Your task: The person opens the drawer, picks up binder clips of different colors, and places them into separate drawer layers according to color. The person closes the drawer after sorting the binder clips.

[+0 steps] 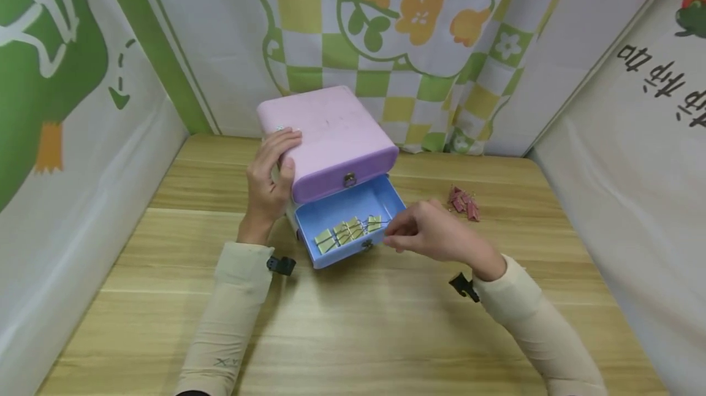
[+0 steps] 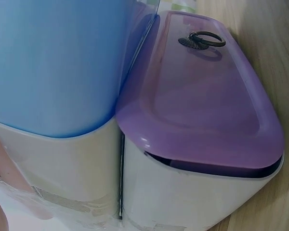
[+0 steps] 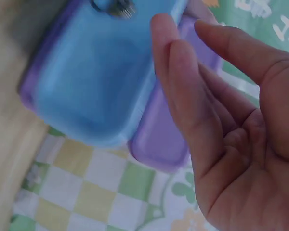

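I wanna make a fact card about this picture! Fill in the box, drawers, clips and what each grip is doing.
Box: drawer box with a pink top
Open drawer: blue drawer
Bottom drawer: purple drawer with a ring pull
Inside: yellow clips in a row
Outside: red clips, piled on the table
Left grip: rests on the pink top
Right grip: beside the blue drawer, holding nothing visible

Drawer box: on the table, before the curtain.
Clip row: in the middle drawer, along its front.
Clip pile: right of the drawer box.
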Demonstrator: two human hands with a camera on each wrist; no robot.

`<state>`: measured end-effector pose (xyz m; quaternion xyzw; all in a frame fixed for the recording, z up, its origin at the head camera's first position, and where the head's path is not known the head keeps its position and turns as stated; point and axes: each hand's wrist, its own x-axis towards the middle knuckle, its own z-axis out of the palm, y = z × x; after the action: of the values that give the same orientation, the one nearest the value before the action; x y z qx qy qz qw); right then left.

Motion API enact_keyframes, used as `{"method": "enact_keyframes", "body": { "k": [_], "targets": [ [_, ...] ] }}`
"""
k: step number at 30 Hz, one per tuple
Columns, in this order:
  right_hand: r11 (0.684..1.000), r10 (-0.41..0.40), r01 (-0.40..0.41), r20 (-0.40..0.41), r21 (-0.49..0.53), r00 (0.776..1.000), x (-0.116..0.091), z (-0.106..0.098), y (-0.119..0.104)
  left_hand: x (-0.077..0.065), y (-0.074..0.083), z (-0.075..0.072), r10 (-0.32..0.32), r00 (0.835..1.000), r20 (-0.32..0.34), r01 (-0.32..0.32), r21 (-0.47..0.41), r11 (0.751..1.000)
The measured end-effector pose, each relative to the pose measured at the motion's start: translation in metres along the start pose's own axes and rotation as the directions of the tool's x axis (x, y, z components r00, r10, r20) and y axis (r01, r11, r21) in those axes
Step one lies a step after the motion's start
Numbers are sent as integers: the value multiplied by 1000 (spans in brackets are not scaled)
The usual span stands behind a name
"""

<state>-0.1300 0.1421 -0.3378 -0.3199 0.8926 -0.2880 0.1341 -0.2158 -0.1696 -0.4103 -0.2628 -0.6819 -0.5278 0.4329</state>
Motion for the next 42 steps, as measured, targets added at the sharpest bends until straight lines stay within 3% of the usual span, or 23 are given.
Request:
{"method": "enact_keyframes", "body": {
  "k": [8,14,17,21,23,25,33,42],
  "targets": [
    [997,59,-60,41,37,997,1,48,21,-2,-1,-1,-4,1000,-3,4,5,1000],
    [971,106,-103,-2,214,994,7,80,38,-2,-1,-1,3,1000,-6,-3,8,1000],
    [910,153,-144,9,389,988,9,90,43,-1,-1,-1,6,1000,-6,-6,8,1000],
    [743,221,-218,76,633,972,10,98,47,-1,-1,-1,5,1000,-5,-4,8,1000],
    [684,244,-238,91,690,966,11,101,47,-2,-1,-1,2,1000,-5,-2,11,1000],
    [647,256,-244,96,722,962,11,102,47,-2,-1,-1,2,1000,1,-2,19,1000],
    [614,282,-230,63,755,957,10,108,47,-2,-2,0,2,1000,-1,-2,7,1000],
    [619,238,-74,-98,782,966,12,116,50,-1,-2,0,1,1000,-5,-1,14,1000]
  ]
}}
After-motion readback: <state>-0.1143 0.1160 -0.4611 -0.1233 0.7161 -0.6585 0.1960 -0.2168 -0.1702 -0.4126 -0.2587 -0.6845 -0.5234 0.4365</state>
